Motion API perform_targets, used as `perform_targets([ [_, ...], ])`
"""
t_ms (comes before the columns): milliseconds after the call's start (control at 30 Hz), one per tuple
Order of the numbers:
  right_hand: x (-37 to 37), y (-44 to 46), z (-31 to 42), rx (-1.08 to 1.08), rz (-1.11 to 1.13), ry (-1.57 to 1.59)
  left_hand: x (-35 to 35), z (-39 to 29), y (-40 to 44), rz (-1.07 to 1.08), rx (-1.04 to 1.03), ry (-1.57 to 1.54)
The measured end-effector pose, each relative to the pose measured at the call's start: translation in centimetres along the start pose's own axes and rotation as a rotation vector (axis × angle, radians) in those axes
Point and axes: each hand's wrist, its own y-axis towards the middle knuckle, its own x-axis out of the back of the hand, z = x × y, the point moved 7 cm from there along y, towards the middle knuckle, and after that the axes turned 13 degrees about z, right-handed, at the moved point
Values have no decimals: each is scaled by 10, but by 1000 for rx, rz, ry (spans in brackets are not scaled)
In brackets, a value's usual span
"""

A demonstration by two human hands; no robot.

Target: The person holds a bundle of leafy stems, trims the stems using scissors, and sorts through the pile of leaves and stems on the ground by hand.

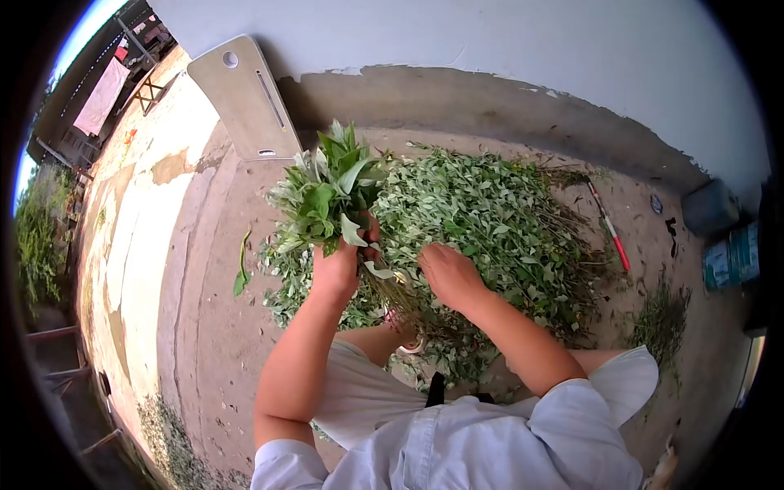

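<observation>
My left hand [336,269] is wrapped round a bunch of leafy stems [331,192], its leaves pointing up and its thin stems trailing down to the right. Just right of those stems, my right hand [447,272] hovers over or touches the large pile of cut green plants [498,208]. Its fingers are pressed together and point down; what they hold, if anything, is hidden. The pile spreads over the concrete floor in front of me and down between my legs.
A beige board [245,98] leans against the wall [490,102]. Right of the pile lies a red-handled tool [616,242]. Farther right are a dark container [710,208], a blue-green container [731,257] and a smaller heap of greens [660,320]. A loose sprig [242,265] lies left.
</observation>
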Motion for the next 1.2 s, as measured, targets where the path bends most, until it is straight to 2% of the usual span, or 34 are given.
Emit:
perform_targets([
  [133,-2,-21,-16,-91,122,-31,-12,6,-6,-10,42,20],
  [200,-21,-29,-32,-366,433,792,-12,1,-3,11,77,16],
  [233,-22,-28,-27,-226,441,1121,0,3,-1,-11,67,44],
  [267,-15,-28,-29,-225,430,1124,1,6,-1,1,118,-35],
  [333,-1,-27,-14,-229,440,1967,-12,-5,3,75,45,15],
  [400,-1,-22,-13,-229,514,1977,-13,2,5,86,65,6],
  [467,-4,-15,-33,-219,396,1299,-9,7,6,98,81,-1],
  [500,1,-13,-39,-213,242,1101,-4,7,6,97,55,-16],
  [533,-2,-15,-40,-213,241,1103,0,7,6,95,29,-31],
  [600,30,-20,-21,107,-112,296,2,6,5,80,-19,-52],
  [667,26,-29,-26,99,-142,277,-6,5,1,62,-26,-77],
  [700,16,-38,-56,-108,-201,487,-5,5,1,78,-66,-117],
  [733,11,-48,-80,-319,-258,696,8,-5,2,-77,-108,-102],
  [800,16,-75,-121,-547,-533,1144,28,-18,1,-98,-122,-145],
  [833,21,-76,-124,-516,-401,1107,31,-14,3,-104,-92,-170],
  [867,17,-72,-126,-520,-399,1109,29,-12,4,-106,-89,-170],
  [933,33,-37,-78,-110,-200,822,17,-7,5,-164,-23,-73],
  [1000,23,-23,-45,-10,192,920,13,-7,5,-163,-34,-76],
  [1033,16,-16,-31,30,276,844,12,-9,5,-152,-42,-85],
  [1067,11,-13,-24,-41,377,775,11,-11,5,-142,-50,-92],
  [1133,11,-5,-21,78,170,587,15,-10,4,-152,-30,-87],
  [1167,8,-6,-23,80,170,589,19,-8,3,-162,-9,-89],
  [1200,14,-7,-32,-19,40,668,21,-5,2,-171,13,-92],
])
